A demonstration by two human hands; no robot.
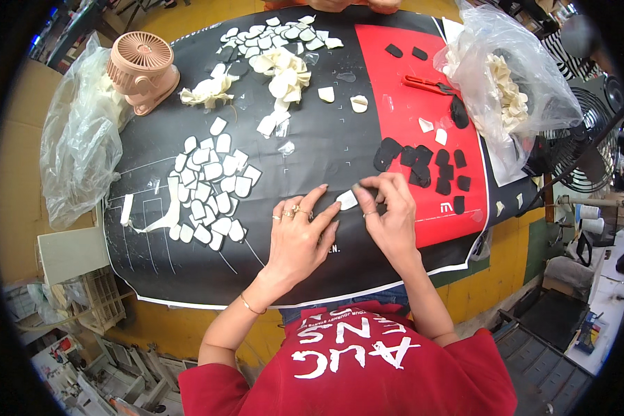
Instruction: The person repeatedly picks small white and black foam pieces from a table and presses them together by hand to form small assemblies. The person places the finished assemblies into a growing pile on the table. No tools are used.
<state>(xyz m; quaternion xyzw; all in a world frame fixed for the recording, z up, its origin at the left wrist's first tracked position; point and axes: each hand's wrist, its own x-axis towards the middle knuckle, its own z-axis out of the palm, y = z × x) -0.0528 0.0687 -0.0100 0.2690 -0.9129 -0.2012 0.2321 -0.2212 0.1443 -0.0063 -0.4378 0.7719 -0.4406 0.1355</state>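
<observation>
A small white rounded patch (347, 200) lies on the black sheet between my two hands. My left hand (299, 232) rests palm down with its fingers spread, its index fingertip touching the patch's left edge. Curled in a pinch, my right hand (392, 211) is at the patch's right side; whatever its fingertips hold is too small to tell. To the left spreads a loose group of white patches with dark edges (213, 169). Right of my right hand lie several black rounded patches (421, 166) on the red part of the sheet.
Cream pieces (284, 75) are heaped at the far middle, with more white patches (277, 35) behind. A pink fan (142, 62) and a plastic bag (80, 145) stand left. Red-handled snips (426, 84) lie near a bag of cream pieces (509, 97); a black fan (582, 139) stands beyond.
</observation>
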